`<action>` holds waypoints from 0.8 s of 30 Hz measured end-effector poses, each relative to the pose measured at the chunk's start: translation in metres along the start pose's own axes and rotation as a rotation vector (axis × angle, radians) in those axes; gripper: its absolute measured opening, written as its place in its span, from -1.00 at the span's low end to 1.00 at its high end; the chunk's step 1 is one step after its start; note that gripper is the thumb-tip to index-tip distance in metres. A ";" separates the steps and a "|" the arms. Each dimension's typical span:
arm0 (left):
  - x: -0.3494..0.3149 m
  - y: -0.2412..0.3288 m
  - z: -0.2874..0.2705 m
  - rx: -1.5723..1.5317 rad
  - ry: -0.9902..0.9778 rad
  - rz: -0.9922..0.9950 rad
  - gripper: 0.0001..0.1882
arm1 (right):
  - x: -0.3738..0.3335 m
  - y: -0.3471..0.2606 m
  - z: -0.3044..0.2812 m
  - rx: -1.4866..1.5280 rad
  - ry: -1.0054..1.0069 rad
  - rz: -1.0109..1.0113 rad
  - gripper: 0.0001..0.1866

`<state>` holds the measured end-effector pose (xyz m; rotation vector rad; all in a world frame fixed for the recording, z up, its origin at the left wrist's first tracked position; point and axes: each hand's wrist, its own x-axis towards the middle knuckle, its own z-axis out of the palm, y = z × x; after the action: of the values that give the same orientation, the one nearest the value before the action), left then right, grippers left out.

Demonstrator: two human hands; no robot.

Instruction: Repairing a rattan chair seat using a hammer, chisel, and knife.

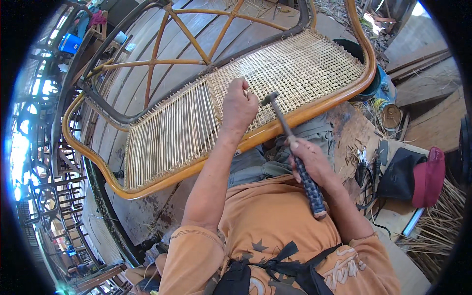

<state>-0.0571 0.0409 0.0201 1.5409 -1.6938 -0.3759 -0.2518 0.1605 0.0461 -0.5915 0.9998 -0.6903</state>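
Note:
A rattan seat frame (pixel 275 129) lies tilted across my lap, its rim varnished orange-brown. On its right part is an open cane weave (pixel 300 61); on the left part pale cane strands (pixel 164 130) run side by side without crosswise weaving. My left hand (pixel 240 107) is closed over the edge of the woven part, thumb against curled fingers; whatever it pinches is hidden. A hammer (pixel 282 117) with a dark wrapped grip is in my right hand (pixel 312 160), grasped around the middle of its handle. The hammer's head hangs just right of my left hand, over the weave.
Pliers (pixel 363 158) and a black and maroon cloth item (pixel 427 179) lie at the right, near a bundle of dry cane strips (pixel 437 241). A tin can (pixel 390 116) and a dark bucket (pixel 374 86) stand beyond the frame's right end. Wooden slats (pixel 184 27) spread behind it.

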 end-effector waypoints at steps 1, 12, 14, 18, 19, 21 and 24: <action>0.000 -0.001 0.000 0.006 0.027 0.039 -0.85 | 0.000 -0.002 0.001 -0.002 -0.002 -0.002 -0.67; 0.054 -0.067 -0.041 -0.193 0.069 -0.292 -0.78 | 0.043 -0.045 0.000 -0.142 0.123 -0.002 -0.79; 0.067 -0.085 -0.027 -0.190 0.074 -0.254 -0.79 | 0.059 -0.053 0.005 -0.114 0.134 -0.032 -0.78; 0.088 -0.077 -0.013 -0.281 0.006 -0.287 -0.81 | 0.092 -0.060 0.011 -0.113 0.140 -0.023 -0.77; 0.091 -0.084 -0.006 -0.254 -0.004 -0.247 -0.82 | 0.098 -0.061 0.013 -0.105 0.138 -0.020 -0.77; 0.098 -0.083 -0.001 -0.270 -0.039 -0.267 -0.82 | 0.107 -0.062 0.017 -0.070 0.144 -0.008 -0.77; 0.100 -0.089 0.009 -0.346 -0.069 -0.310 -0.82 | 0.118 -0.061 0.020 -0.063 0.147 0.021 -0.68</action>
<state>0.0044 -0.0745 -0.0112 1.5394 -1.3507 -0.8451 -0.2058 0.0348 0.0338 -0.5906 1.1662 -0.6929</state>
